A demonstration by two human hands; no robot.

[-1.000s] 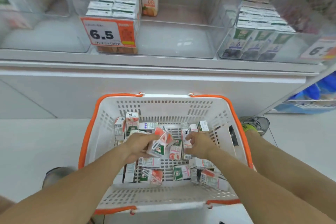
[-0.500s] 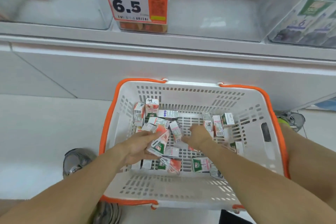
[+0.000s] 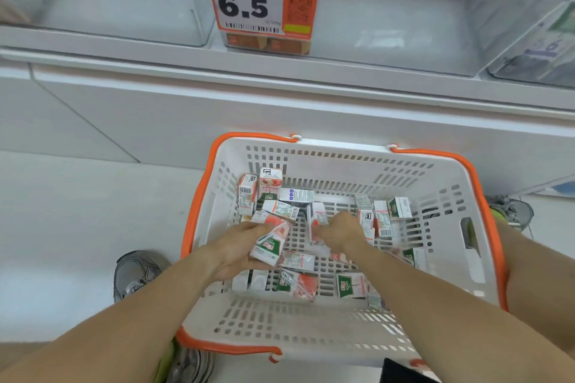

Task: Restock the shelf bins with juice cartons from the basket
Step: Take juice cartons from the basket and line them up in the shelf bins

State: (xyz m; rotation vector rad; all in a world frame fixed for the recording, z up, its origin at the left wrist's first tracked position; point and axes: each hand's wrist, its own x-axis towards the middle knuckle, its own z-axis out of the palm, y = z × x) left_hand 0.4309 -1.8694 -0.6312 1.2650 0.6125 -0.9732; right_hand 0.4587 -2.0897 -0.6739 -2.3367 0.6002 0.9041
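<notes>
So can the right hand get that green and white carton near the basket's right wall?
Probably yes. The right hand is already inside the basket, and the green carton lies uncovered just beyond it.

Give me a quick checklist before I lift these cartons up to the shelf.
1. Left hand grips a carton: ok.
2. Right hand has closed on a carton: cannot tell, fingers hidden.
3. Basket steady on the floor: ok.
4. Clear bin right of the 6.5 price tag has room: ok.
5. Nothing blocks the way from basket to shelf: ok.
</notes>
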